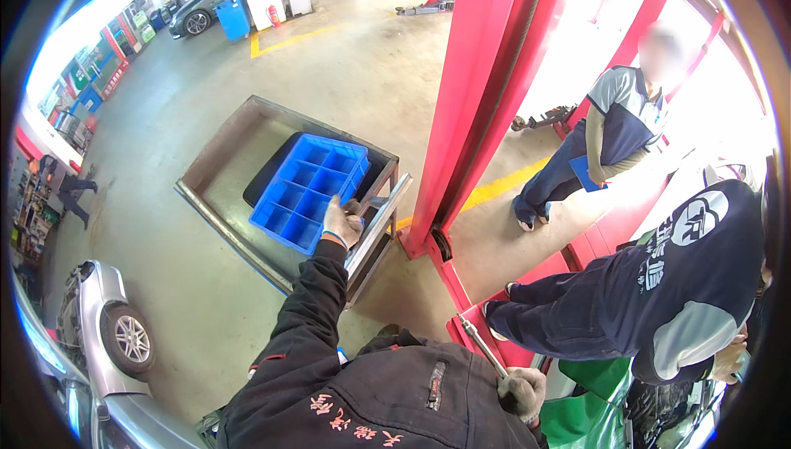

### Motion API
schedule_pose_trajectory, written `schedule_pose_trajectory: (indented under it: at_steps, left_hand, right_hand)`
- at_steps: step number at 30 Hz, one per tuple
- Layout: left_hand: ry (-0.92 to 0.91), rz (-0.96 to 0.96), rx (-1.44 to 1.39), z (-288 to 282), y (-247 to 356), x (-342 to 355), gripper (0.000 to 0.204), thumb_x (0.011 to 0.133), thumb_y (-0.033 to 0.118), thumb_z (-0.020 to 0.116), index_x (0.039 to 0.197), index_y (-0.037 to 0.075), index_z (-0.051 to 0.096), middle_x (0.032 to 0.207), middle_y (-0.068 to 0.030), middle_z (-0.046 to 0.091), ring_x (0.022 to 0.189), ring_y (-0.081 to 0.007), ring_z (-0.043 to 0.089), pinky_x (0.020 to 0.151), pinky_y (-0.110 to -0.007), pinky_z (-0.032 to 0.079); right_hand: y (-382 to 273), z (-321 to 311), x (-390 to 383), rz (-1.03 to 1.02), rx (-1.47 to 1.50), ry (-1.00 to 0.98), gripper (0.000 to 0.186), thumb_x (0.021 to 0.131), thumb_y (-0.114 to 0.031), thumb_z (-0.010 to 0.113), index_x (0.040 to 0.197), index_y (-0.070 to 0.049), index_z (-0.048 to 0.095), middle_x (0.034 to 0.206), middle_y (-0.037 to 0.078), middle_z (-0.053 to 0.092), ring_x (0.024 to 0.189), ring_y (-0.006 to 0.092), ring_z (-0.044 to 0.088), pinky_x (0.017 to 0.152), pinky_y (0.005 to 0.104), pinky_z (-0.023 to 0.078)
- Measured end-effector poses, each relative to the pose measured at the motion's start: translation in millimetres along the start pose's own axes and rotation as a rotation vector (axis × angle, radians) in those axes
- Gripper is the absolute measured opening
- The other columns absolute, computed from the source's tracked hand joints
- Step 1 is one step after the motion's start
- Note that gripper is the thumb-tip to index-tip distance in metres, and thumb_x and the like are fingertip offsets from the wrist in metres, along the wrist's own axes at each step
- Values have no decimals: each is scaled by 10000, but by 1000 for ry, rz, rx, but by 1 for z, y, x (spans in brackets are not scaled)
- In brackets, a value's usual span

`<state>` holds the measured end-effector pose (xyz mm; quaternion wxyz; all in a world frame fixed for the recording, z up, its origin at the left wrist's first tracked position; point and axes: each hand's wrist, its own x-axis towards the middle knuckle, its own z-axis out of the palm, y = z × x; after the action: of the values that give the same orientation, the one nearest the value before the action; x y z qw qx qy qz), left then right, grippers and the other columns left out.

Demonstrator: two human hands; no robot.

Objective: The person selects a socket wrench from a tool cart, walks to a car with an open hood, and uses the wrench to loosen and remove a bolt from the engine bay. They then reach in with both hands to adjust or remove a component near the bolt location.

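My left hand point(344, 222), in a pale work glove, reaches over the front right part of a blue compartment tray point(306, 177), beside the rail of a metal cart point(216, 225). Its fingers are curled; what they hold, if anything, is unclear. The tray sits on a black pad point(260, 183) in the cart. My right hand point(522, 393), also gloved, is closed round a long chrome bar tool point(483, 342) held upward near my jacket at the lower middle.
A red lift post point(457, 78) rises right of the cart. One co-worker point(618, 128) stands facing this way; another point(643, 292) bends over an engine bay with a green cover point(593, 416). A silver car point(91, 334) is at left, and a distant person point(70, 185) walks behind it.
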<state>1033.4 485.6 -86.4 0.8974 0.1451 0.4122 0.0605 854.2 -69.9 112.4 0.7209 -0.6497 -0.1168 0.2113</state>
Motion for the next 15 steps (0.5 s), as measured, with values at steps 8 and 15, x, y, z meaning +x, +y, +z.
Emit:
schedule_pose_trajectory:
  at_steps: [8,15]
  left_hand:
    - [-42,72,221,29,39,13,243,1088,211,589,874,100,623,704,2,552,495,-119,483,452,-250,450]
    - [-108,130,26,46,114,121,315,1148,272,484,958,22,512,827,-143,581,784,-341,625,809,-563,597]
  right_hand:
    - [1,44,3,44,4,135,274,915,-115,600,735,62,707,681,119,691,572,176,622,559,312,468]
    - [4,68,-9,84,-54,281,316,944,-146,588,733,59,704,682,116,690,566,175,616,558,313,469]
